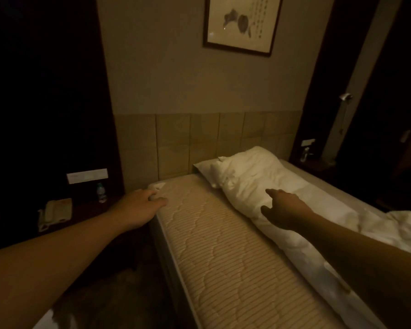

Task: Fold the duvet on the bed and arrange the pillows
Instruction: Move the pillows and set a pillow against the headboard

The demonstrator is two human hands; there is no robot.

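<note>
A bare quilted mattress fills the near half of the bed. White bedding, a pillow at the headboard end and a rumpled white duvet trailing toward the right, lies along the far side. My left hand reaches to the mattress's near top corner, fingers resting at its edge beside a small white tag. My right hand hovers over the white bedding with fingers extended, holding nothing.
A padded headboard backs the bed under a framed picture. On the dark nightstand at left sit a telephone and a water bottle. Another nightstand stands at right, near a door with a handle.
</note>
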